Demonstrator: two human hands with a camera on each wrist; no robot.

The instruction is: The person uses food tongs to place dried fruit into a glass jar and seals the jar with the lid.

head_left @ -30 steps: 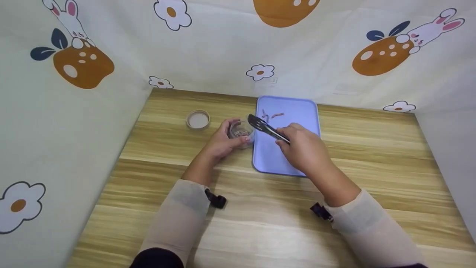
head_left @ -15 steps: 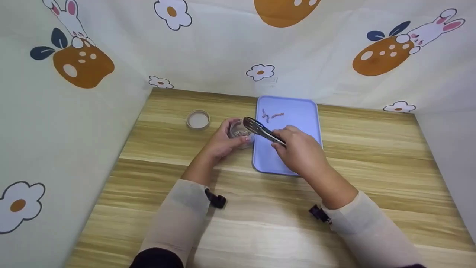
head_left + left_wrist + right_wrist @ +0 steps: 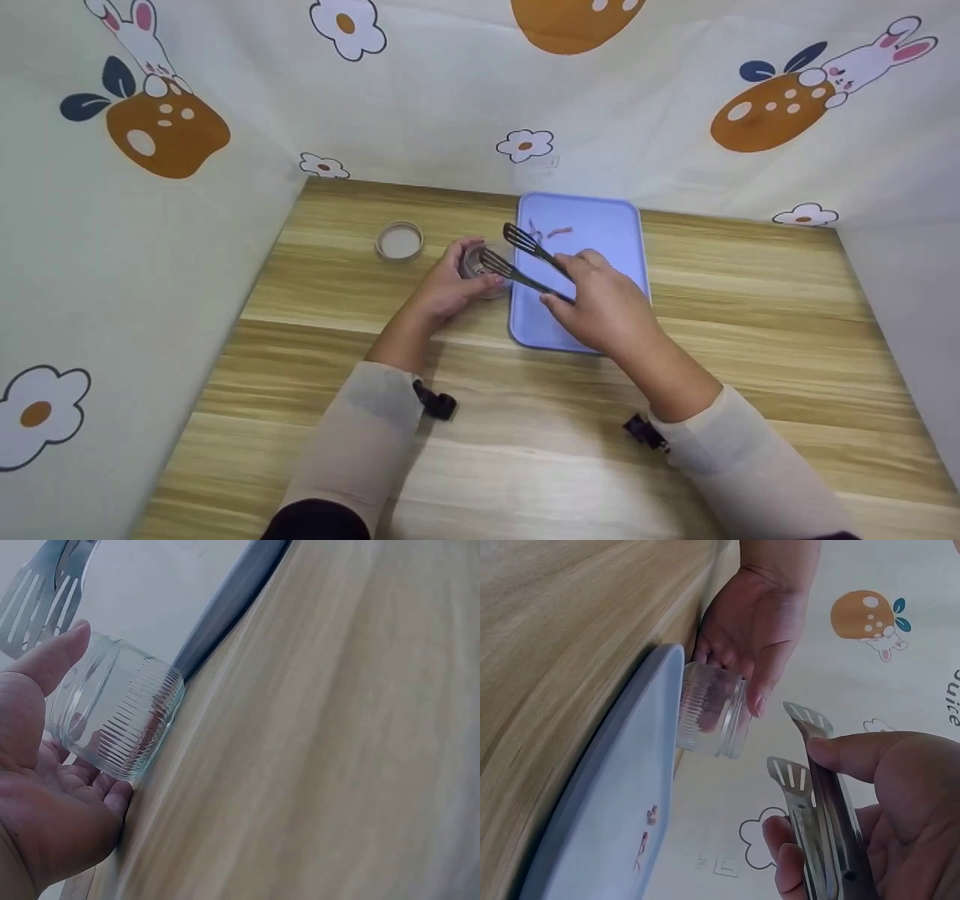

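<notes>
Standing on the wooden table, a ribbed glass jar [image 3: 124, 701] has some small reddish-brown bits at its bottom. My left hand [image 3: 446, 289] grips it, thumb on the near side and fingers behind. My right hand [image 3: 613, 307] holds metal tongs [image 3: 831, 821] with slotted ends, their two arms spread apart. In the head view, one slotted end overlaps the jar's mouth and the other sits over the tray's left edge. The right wrist view shows nothing between the tong ends. On the blue tray [image 3: 611, 225] lie a few thin reddish-brown strips [image 3: 559, 232].
A round lid [image 3: 400, 242] lies on the table [image 3: 322, 292] to the left of the jar. The tray stands just right of the jar. A printed cloth wall [image 3: 435, 105] closes off the back and sides.
The tongs' ends, together before, have spread apart. My right hand has shifted slightly left, bringing the tongs nearer the jar. My left hand and the jar have kept their place.
</notes>
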